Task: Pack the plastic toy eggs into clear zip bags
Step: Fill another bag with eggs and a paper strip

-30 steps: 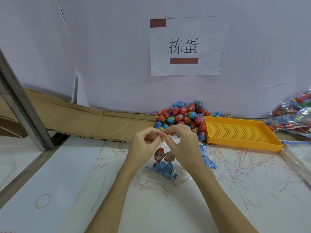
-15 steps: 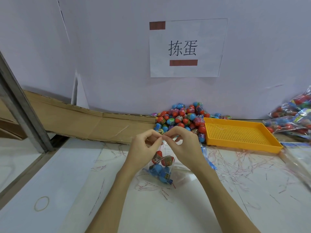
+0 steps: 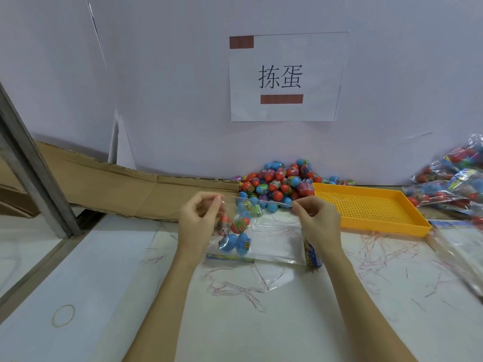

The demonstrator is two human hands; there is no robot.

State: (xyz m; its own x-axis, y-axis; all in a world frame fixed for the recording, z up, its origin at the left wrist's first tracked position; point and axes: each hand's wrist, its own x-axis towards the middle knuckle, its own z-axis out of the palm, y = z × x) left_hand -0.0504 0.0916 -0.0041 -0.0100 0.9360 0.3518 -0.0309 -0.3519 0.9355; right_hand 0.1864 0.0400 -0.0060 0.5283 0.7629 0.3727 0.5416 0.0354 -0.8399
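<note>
The left hand (image 3: pixel 200 220) and right hand (image 3: pixel 317 220) each pinch one end of the top strip of a clear zip bag (image 3: pixel 271 241), held stretched above the middle of the counter (image 3: pixel 261 322). Four toy eggs (image 3: pixel 235 236) sit bunched at its left side. The loose egg pile (image 3: pixel 277 184) lies at the counter's far edge, beside a yellow tray (image 3: pixel 366 207).

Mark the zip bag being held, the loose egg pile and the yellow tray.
zip bag (image 3: pixel 274 241): head view, clear front panel.
loose egg pile (image 3: pixel 277 184): head view, middle of the heap.
yellow tray (image 3: pixel 366 207): head view, perforated floor.
</note>
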